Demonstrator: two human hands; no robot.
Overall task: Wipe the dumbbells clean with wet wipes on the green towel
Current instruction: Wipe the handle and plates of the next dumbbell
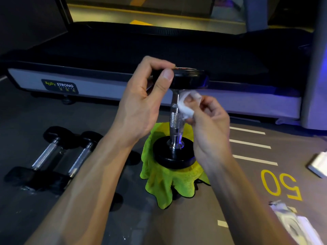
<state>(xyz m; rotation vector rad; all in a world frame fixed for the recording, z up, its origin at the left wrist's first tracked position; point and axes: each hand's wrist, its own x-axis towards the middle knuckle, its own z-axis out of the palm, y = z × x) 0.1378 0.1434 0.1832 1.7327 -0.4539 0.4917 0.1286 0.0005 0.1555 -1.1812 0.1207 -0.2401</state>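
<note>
A dumbbell (175, 121) with black round ends and a chrome knurled handle stands upright on a crumpled green towel (164, 184) on the floor. My left hand (141, 101) grips the top black end, thumb on its front rim. My right hand (207, 124) pinches a folded white wet wipe (185, 106) against the upper right side of the chrome handle. The lower black end rests on the towel.
Two more dumbbells (53, 156) lie side by side on the grey floor to the left. A treadmill (123, 55) runs across behind. A wipe packet (293, 225) and a white box (318, 165) lie at the right, near a yellow "50" floor marking (281, 186).
</note>
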